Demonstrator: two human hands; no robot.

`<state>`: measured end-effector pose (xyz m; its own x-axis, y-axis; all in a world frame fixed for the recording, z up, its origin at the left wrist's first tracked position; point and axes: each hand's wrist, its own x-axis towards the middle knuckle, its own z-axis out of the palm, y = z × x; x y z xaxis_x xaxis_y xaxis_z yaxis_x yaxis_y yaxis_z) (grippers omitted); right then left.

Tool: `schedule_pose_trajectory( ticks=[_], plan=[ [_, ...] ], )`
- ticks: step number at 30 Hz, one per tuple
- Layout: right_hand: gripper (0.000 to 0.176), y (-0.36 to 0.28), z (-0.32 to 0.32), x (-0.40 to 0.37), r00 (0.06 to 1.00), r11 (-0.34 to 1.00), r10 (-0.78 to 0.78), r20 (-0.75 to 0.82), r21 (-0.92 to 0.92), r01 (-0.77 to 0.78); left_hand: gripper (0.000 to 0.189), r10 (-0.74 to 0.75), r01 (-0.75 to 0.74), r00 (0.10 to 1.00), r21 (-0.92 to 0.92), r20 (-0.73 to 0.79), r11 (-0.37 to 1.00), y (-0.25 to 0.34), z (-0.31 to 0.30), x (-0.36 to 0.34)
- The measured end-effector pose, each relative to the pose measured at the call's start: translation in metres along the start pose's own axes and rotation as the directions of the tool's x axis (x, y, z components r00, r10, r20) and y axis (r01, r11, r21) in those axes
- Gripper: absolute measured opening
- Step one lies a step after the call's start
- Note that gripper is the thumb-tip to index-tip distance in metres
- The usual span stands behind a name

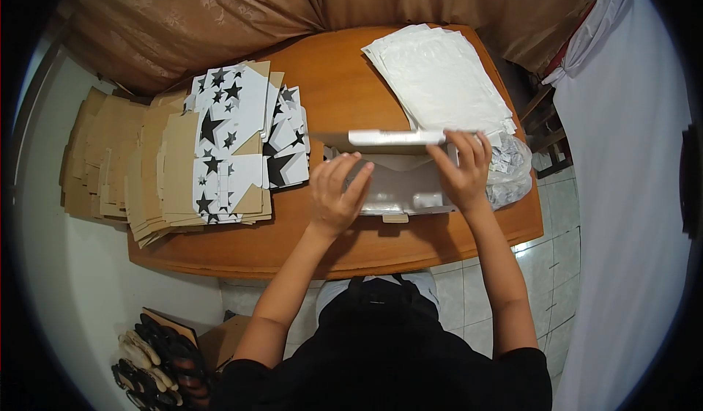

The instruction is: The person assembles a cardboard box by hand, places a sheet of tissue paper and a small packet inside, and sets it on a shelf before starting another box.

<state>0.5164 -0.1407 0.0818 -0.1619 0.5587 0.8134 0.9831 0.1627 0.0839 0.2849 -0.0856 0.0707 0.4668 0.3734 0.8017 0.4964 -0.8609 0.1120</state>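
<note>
My left hand (335, 197) lies unclenched, fingers spread on the left side of the white box (401, 191), close to the table (329, 253) edge. My right hand (463, 171) grips its right side, fingers hooked over the raised flap. Further left, star-printed cardboard (234, 136); beyond, white bags (439, 81).

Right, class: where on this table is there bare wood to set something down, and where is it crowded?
Bare wood: the back of the table, between the star-printed box blanks and the white mailer stack, and the near-edge strip in front of the white box. Crowded: the left end under cardboard blanks, and the right by the bag of packets.
</note>
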Motion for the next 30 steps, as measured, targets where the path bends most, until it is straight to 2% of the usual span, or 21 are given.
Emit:
schedule_pose_trajectory(
  ticks=[1,3,5,6,8,11,13,15,19,20,23,26,29,30],
  plan=[
    [0.029,0.005,0.005,0.010,1.000,1.000,0.007,-0.009,-0.014,-0.007,0.038,0.003,-0.003,1.000,-0.045,0.000,0.999,0.001,0.002,0.000],
    [0.035,0.012,0.014,0.025,0.996,0.999,0.049,0.071,-0.025,-0.048,0.030,0.023,-0.004,0.986,-0.110,0.166,0.994,0.006,0.006,-0.013],
    [0.040,0.017,0.022,0.034,0.970,0.991,0.129,0.204,-0.008,-0.130,0.027,0.022,0.047,0.940,-0.194,0.342,0.980,0.010,0.013,-0.035],
    [0.041,0.015,0.024,0.033,0.964,0.986,0.153,0.219,0.035,-0.164,0.023,-0.022,0.109,0.910,-0.187,0.414,0.976,0.011,0.015,-0.043],
    [0.041,0.012,0.027,0.033,0.948,0.966,0.192,0.253,0.123,-0.228,0.023,-0.091,0.182,0.894,-0.170,0.439,0.968,0.013,0.017,-0.058],
    [0.030,-0.010,0.014,0.013,0.780,0.878,0.125,0.613,0.298,-0.374,0.026,-0.195,0.303,0.852,-0.154,0.485,0.941,0.015,0.019,-0.071],
    [0.018,-0.021,0.023,-0.018,0.642,0.819,0.008,0.766,0.364,-0.444,0.027,-0.245,0.354,0.841,-0.148,0.482,0.924,0.017,0.020,-0.074],
    [0.023,-0.029,0.030,-0.040,0.528,0.783,-0.065,0.847,0.371,-0.499,0.028,-0.251,0.355,0.841,-0.137,0.480,0.925,0.019,0.019,-0.073],
    [0.035,-0.032,0.035,-0.047,0.238,0.666,-0.184,0.954,0.299,-0.684,0.028,-0.250,0.344,0.844,-0.122,0.474,0.931,0.021,0.020,-0.074],
    [0.037,-0.032,0.039,-0.049,0.193,0.646,-0.210,0.959,0.284,-0.709,0.028,-0.243,0.339,0.843,-0.123,0.479,0.933,0.021,0.020,-0.074],
    [0.036,-0.036,0.038,-0.050,0.164,0.498,-0.186,0.969,0.237,-0.834,0.028,-0.224,0.324,0.843,-0.128,0.489,0.937,0.021,0.019,-0.073],
    [0.038,-0.036,0.044,-0.051,0.082,0.387,-0.193,0.978,0.153,-0.909,0.027,-0.222,0.318,0.847,-0.125,0.483,0.940,0.023,0.018,-0.075],
    [0.040,-0.038,0.049,-0.050,0.076,0.366,-0.204,0.976,0.148,-0.919,0.028,-0.227,0.316,0.853,-0.119,0.470,0.941,0.025,0.019,-0.077],
    [0.040,-0.039,0.049,-0.049,0.063,0.416,-0.213,0.975,0.149,-0.897,0.029,-0.230,0.318,0.855,-0.119,0.466,0.941,0.026,0.020,-0.077]
  ],
)
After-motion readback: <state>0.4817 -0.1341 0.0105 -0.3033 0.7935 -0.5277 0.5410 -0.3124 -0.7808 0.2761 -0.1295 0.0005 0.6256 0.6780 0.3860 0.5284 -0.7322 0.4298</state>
